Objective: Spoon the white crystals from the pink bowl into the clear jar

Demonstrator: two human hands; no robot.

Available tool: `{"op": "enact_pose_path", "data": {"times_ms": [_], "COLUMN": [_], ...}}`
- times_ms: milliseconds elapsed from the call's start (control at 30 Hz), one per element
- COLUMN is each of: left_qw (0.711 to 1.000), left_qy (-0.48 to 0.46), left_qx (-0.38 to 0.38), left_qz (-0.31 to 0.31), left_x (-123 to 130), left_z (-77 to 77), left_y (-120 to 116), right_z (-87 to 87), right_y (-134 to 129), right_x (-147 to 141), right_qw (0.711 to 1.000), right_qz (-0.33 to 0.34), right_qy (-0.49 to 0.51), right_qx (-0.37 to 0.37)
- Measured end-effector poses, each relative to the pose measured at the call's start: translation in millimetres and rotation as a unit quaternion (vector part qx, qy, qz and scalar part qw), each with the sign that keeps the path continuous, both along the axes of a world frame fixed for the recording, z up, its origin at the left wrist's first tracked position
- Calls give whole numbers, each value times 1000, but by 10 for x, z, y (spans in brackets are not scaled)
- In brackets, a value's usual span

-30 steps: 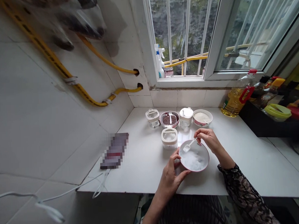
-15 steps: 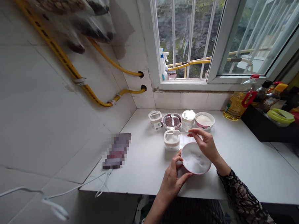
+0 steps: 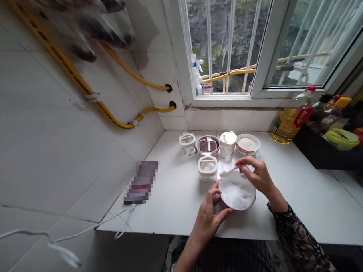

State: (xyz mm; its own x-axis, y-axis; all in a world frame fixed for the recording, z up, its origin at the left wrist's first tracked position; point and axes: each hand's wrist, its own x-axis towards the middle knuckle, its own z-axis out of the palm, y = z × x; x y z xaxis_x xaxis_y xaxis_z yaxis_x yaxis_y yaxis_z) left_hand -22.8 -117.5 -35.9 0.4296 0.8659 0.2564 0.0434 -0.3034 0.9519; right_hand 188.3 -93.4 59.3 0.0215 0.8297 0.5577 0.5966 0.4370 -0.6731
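Observation:
My left hand (image 3: 209,213) grips the near left rim of a bowl (image 3: 237,191) with a thin red edge. Fine white grains (image 3: 236,193), like salt or sugar, fill it. Between the thumb and fingers of my right hand (image 3: 257,174) is a small white spoon (image 3: 229,172), its scoop over the bowl's far left rim. Just beyond the bowl stands a clear jar (image 3: 207,169) with a cream rim and white contents. Behind it are a bowl of dark red grains (image 3: 202,142) with a clear lid and a white spoon on top, and two more jars.
A bowl of white powder (image 3: 248,143) stands at the back right, near an oil bottle (image 3: 285,123) and a black box (image 3: 311,152) of condiments. At left lie a blurred-out dark flat object (image 3: 141,182) and a white cable (image 3: 125,224).
My right hand has drawn the spoon back from over the front jar to the bowl's rim, and the spoon now tilts downward. My left hand keeps its hold on the bowl.

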Motion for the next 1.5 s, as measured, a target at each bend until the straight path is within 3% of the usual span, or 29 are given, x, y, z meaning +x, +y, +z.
{"op": "enact_pose_path", "data": {"times_ms": [167,300,500,700,1167,1333,1500], "left_qw": [1000,1000,1000,1000,999,999,1000], "left_qy": [12,13,7,5,3,4,9], "left_qx": [6,12,23,15,33,33,27], "left_qz": [5,2,5,1,-1,-1,-4], "left_x": [-7,-13,-9,-12,-9,-12,-20], "left_z": [5,12,-3,5,-35,-24,-7], "left_y": [2,1,7,7,12,9,8], "right_z": [55,43,102,148,29,-28,-27], "right_y": [-78,-91,-99,-108,-11,-9,16], "right_x": [9,-76,102,179,191,29,30], "right_qw": [994,979,982,961,990,983,982], "right_qz": [79,160,143,225,60,98,85], "right_qy": [-44,-111,-107,-115,-92,-106,-25], "right_qx": [-62,-64,-61,-114,-83,-116,-167]}}
